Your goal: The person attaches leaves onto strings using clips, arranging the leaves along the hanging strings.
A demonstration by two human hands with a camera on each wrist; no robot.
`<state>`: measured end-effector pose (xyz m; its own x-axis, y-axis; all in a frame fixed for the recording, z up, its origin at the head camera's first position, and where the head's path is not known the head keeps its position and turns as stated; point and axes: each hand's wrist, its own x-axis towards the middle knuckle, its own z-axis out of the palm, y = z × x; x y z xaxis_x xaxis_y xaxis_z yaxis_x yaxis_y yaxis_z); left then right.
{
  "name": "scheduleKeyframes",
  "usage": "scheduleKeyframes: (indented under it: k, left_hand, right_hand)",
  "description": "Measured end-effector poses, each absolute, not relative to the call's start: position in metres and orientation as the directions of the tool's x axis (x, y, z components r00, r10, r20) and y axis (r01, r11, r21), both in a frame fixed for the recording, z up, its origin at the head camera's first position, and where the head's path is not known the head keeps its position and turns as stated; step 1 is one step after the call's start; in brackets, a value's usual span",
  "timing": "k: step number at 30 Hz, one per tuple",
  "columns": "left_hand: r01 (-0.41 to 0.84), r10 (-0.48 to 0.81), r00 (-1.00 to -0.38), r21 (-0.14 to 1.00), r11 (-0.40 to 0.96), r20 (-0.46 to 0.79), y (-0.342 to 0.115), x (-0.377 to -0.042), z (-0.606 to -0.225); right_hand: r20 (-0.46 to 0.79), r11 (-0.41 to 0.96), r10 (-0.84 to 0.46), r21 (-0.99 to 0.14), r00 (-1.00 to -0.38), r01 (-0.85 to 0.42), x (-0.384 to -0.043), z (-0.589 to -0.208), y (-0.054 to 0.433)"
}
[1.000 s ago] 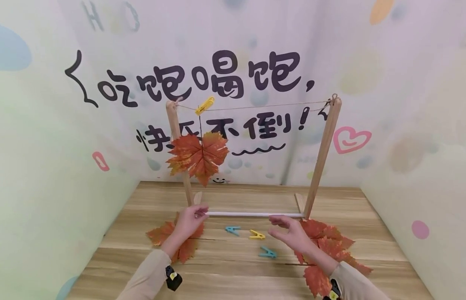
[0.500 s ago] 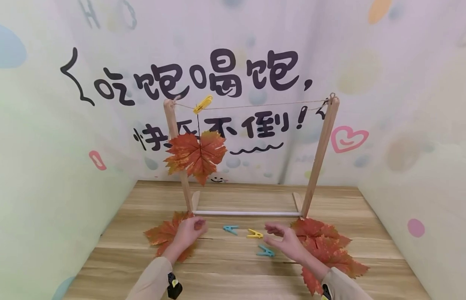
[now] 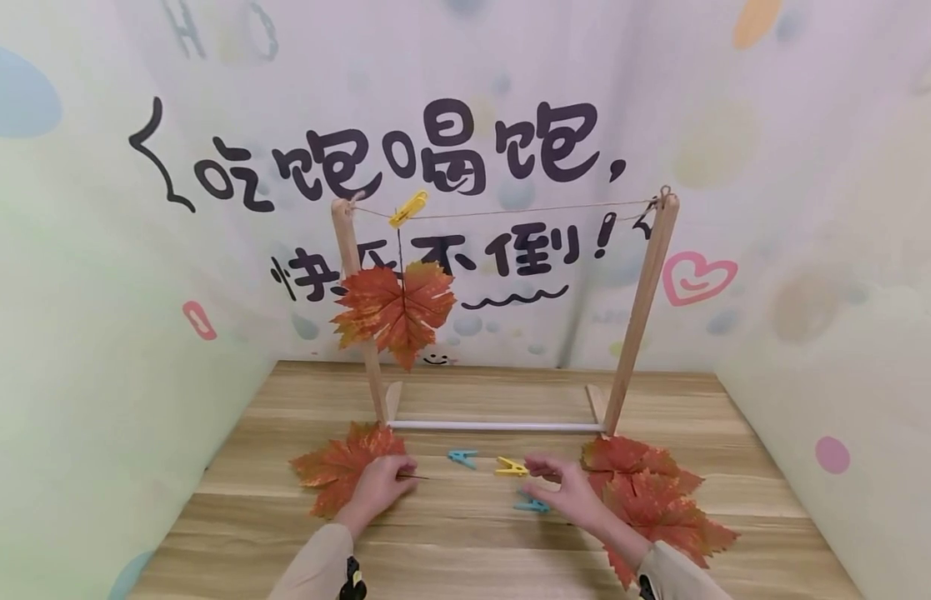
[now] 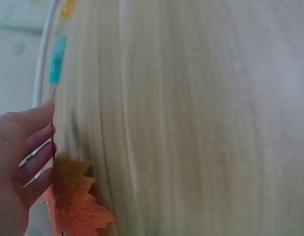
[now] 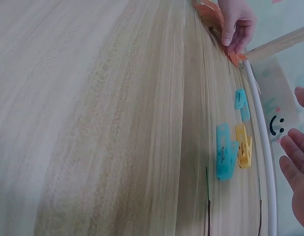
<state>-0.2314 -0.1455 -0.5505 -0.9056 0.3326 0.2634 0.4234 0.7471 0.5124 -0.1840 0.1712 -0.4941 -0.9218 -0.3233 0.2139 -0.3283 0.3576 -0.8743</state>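
Note:
My left hand (image 3: 382,487) is low over an orange artificial maple leaf (image 3: 337,467) on the left of the table. In the left wrist view its thumb and fingertips reach the thin leaf stem (image 4: 53,118), with a gap between thumb and index finger. The right hand (image 3: 566,483) hovers with parted fingers and nothing between them, overlapping a blue clothespin (image 3: 533,504) in the head view. Beside it are a yellow clothespin (image 3: 512,467) and another blue clothespin (image 3: 462,458). A yellow clothespin (image 3: 409,210) hangs a maple leaf (image 3: 397,304) from the string (image 3: 525,208).
The string runs between two wooden posts (image 3: 641,321), joined at the bottom by a white rod (image 3: 495,426). More maple leaves (image 3: 675,512) overlap on the right, partly behind my right forearm. A printed wall (image 3: 735,167) stands behind the wooden table (image 3: 465,550).
From beside the white rod my left hand has come down and towards me, onto the leaf stem. The right hand has drifted slightly left and lower, now overlapping the near blue clothespin.

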Motion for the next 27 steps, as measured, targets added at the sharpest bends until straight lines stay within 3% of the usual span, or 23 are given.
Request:
scheduleKeyframes:
  k: [8,16,27]
  left_hand:
    - [0.456,0.366,-0.888,0.432,0.778,0.279,-0.147,-0.233,-0.555]
    - [0.489,0.382,-0.872,0.494,0.719,0.306,-0.148,-0.235,-0.542]
    - [0.488,0.380,-0.873,0.531,0.693,0.306,-0.153,-0.243,-0.494]
  right_hand:
    - [0.201,0.352,-0.323,-0.881,-0.925,-0.314,-0.183,-0.500,0.171]
    - [0.201,0.336,-0.330,-0.888,-0.922,-0.313,-0.182,-0.503,0.169]
    - [0.178,0.381,-0.333,-0.873,-0.926,-0.305,-0.199,-0.541,0.167]
